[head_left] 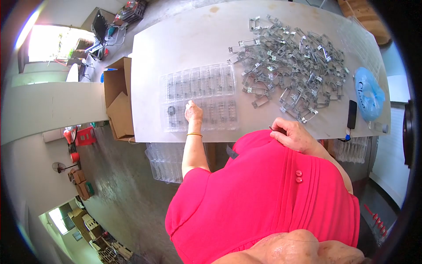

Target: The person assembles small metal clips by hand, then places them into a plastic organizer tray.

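Observation:
A clear plastic tray (200,99) with rows of compartments lies on the left part of the table. My left hand (194,113) is over the tray's middle, fingers drawn together and pointing down; whatever they hold, if anything, is hidden. Inside the tray, to the left of that hand, is a small dark round item (171,110). My right hand (293,134) is closed at the table's front edge, close to my body, with a small dark piece showing at its fingertips. Beyond it spreads a large pile of metal brackets (292,66).
A blue plastic bag (369,93) and a black phone-like object (352,114) lie at the table's right side. Clear trays (362,44) are stacked at the far right. A cardboard box (118,99) stands against the left edge; more plastic trays (165,162) sit below the front edge.

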The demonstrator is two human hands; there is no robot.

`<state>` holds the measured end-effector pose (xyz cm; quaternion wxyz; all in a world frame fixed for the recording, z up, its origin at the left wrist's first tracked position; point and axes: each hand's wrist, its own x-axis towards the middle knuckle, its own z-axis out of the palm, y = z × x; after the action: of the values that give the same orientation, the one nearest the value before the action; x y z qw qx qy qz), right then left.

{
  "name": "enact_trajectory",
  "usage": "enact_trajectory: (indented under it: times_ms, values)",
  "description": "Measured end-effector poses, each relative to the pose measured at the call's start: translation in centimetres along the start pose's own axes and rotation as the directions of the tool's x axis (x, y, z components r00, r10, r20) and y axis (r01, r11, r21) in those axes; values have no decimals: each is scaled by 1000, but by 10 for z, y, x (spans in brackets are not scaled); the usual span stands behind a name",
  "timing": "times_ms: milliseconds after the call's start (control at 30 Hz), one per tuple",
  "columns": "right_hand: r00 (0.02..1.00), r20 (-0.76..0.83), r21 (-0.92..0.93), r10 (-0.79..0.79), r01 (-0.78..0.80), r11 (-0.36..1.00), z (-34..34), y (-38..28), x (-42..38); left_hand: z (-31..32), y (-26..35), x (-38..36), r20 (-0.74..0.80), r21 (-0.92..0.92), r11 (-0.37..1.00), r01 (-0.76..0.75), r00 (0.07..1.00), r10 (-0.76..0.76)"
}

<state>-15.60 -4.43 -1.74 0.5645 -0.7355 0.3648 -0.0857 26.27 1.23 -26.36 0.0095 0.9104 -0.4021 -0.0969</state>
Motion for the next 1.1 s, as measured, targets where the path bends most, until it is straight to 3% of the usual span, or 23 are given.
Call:
enact_trajectory:
  times_ms: [567, 733, 933, 1000, 1100]
  values:
    - [1000, 15, 34, -10, 9, 999, 2, 4, -2, -14, 8, -12, 18, -43, 998, 34, 999, -34]
    - [998, 27, 65, 59, -61, 996, 2, -2, 0, -18, 3, -16, -10, -88, 995, 54, 998, -55]
    - [990, 34, 24, 134, -135, 991, 2, -16, 0, -22, -16, -20, -170, -212, 975, 70, 979, -108]
    - [989, 40, 23, 140, -141, 990, 4, -13, 0, -21, -30, -23, -359, -234, 972, 30, 926, -115]
    - [985, 39, 16, 169, -170, 985, 6, -16, 1, -16, -53, -29, -424, -267, 957, 109, 879, -219]
